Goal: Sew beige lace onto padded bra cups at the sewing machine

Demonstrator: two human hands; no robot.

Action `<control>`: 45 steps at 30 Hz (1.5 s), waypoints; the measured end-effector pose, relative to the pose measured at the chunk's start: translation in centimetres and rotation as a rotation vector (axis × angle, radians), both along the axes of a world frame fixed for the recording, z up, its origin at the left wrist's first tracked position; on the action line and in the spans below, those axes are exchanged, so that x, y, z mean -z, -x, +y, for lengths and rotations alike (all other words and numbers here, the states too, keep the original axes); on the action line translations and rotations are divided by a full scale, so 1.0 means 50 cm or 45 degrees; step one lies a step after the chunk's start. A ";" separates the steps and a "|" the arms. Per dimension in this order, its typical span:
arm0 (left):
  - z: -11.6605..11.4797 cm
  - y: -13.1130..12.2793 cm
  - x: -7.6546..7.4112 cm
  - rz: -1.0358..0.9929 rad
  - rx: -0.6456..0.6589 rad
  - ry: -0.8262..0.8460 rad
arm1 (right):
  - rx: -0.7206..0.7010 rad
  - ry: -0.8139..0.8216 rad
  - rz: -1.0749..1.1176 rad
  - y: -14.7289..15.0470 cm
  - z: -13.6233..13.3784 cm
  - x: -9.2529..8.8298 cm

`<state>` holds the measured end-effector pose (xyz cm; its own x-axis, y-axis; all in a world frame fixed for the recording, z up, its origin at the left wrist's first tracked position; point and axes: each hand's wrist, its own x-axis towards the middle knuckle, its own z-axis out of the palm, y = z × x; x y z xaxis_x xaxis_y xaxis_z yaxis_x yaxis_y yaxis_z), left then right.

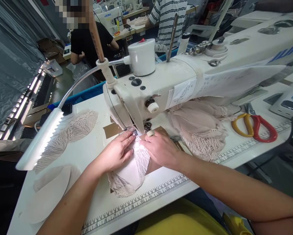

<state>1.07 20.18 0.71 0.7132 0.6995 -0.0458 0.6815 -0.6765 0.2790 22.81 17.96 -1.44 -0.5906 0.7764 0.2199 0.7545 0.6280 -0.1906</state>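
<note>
A pale pink lace piece (130, 171) with a smooth lining lies under the needle area of a white sewing machine (183, 75). Flat on its left side rests my left hand (118, 148), fingers stretched toward the presser foot (136, 132). On the other side, my right hand (162, 147) has curled fingers pinching the lace edge close to the needle. The fingertips of both hands are very near the foot, and a bright light falls between them. The exact stitching point is partly hidden by fingers and machine head.
Lace pieces (81, 125) and smooth cup-shaped pieces (50, 195) lie at left, beneath a lamp (42, 140). Gathered lace fabric (200, 127) and scissors with yellow and red handles (264, 128) are at right. A printed ruler (136, 204) follows the front edge. Two people sit beyond.
</note>
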 end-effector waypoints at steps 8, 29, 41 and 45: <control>0.000 0.013 -0.003 0.011 0.031 -0.045 | -0.068 0.001 0.077 -0.008 0.004 0.006; -0.110 -0.003 0.009 -0.270 -0.032 -0.213 | -0.319 0.114 0.072 -0.042 -0.021 -0.026; -0.076 -0.006 0.010 -0.042 0.046 -0.316 | -0.369 -0.154 0.015 -0.035 -0.023 0.010; -0.060 -0.018 0.011 0.091 0.050 -0.349 | -0.353 -0.134 -0.015 -0.035 -0.026 0.008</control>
